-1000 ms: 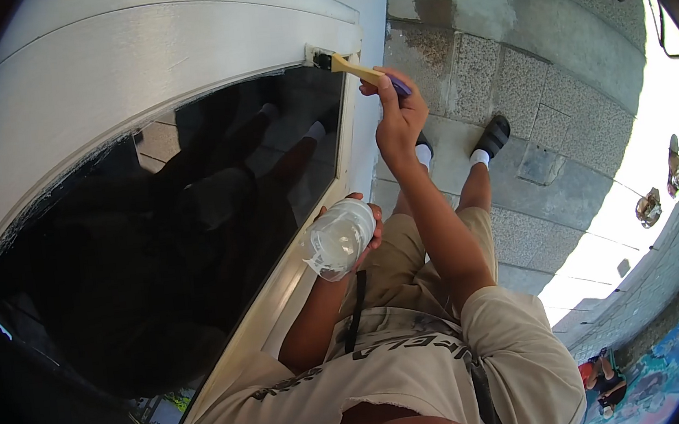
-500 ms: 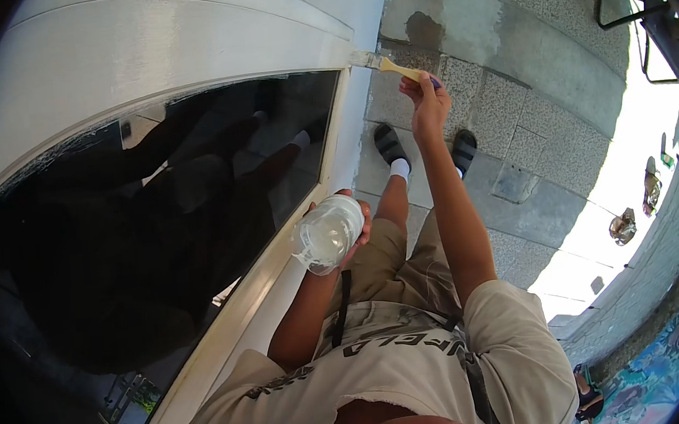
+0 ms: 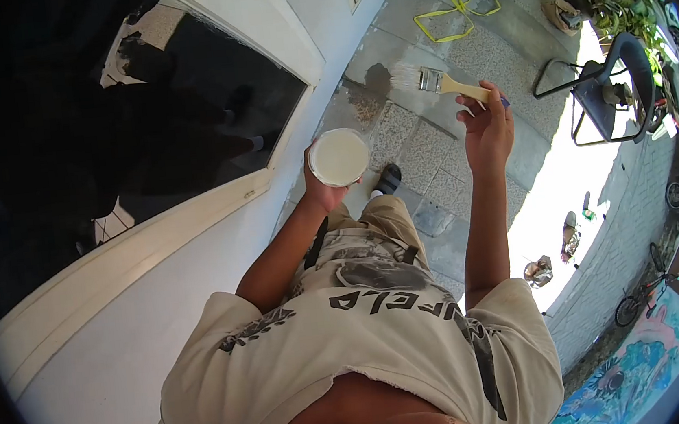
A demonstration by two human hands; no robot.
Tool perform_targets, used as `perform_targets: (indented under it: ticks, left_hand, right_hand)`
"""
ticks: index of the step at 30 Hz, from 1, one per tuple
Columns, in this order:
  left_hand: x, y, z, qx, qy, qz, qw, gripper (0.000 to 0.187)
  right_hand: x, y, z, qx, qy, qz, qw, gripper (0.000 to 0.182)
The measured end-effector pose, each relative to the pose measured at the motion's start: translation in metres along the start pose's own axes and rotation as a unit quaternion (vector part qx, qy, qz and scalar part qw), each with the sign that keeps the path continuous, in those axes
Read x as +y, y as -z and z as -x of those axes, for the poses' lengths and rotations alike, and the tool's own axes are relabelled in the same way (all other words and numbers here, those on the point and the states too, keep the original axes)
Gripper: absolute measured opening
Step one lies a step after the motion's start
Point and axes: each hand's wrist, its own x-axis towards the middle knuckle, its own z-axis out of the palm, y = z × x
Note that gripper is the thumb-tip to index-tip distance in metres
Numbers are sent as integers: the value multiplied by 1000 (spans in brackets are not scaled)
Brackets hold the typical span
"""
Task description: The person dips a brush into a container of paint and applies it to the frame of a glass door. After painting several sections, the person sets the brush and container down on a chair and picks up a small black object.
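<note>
My left hand (image 3: 326, 190) is wrapped round a round container (image 3: 339, 157) with pale, whitish contents, its open top facing up. Raised on the right, my right hand (image 3: 486, 126) pinches the wooden handle of a flat paintbrush (image 3: 443, 83). The brush's pale bristles point left, over the paving and apart from the wall and the container. Left of the container is a dark glass pane (image 3: 145, 141) in a cream frame (image 3: 146, 240), with whitish marks along the pane's upper edge.
A yellow strap (image 3: 463, 14) lies on the paving (image 3: 423, 143). At the right stand a black chair (image 3: 607, 92), a potted plant (image 3: 622, 9) and a bicycle (image 3: 646, 297). Crumpled items (image 3: 538, 272) lie on the sunlit ground. A white wall (image 3: 139, 337) runs below the frame.
The brush has come away from the frame's corner and now hangs over the paving. The container is more upright and higher in view. The camera view has turned, showing more of the chair and plants.
</note>
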Motion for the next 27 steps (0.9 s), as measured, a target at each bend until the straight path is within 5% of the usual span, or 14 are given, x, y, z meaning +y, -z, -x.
perform_targets:
  ticks: [6,8,14,16,27]
  left_hand:
    - [-22,-84,-19,64,-14,-83,994,62]
    - [-27,-102,-25,70,-23,-95,993,63]
    - [-47,-140,-25,32,-27,-162,986,66]
    - [-52,-144,-27,22,-29,-174,984,66]
    - [-59,-157,-17,8,-50,-202,978,65]
  right_hand:
    - [-118,-40,30,-174,95,39,979,31]
    - [-139,-46,40,-253,141,146,946,30]
    - [-176,-80,67,-288,146,324,889,19]
    - [-177,-86,66,-377,248,477,754,16]
    - [-150,-106,80,-430,327,585,606,17]
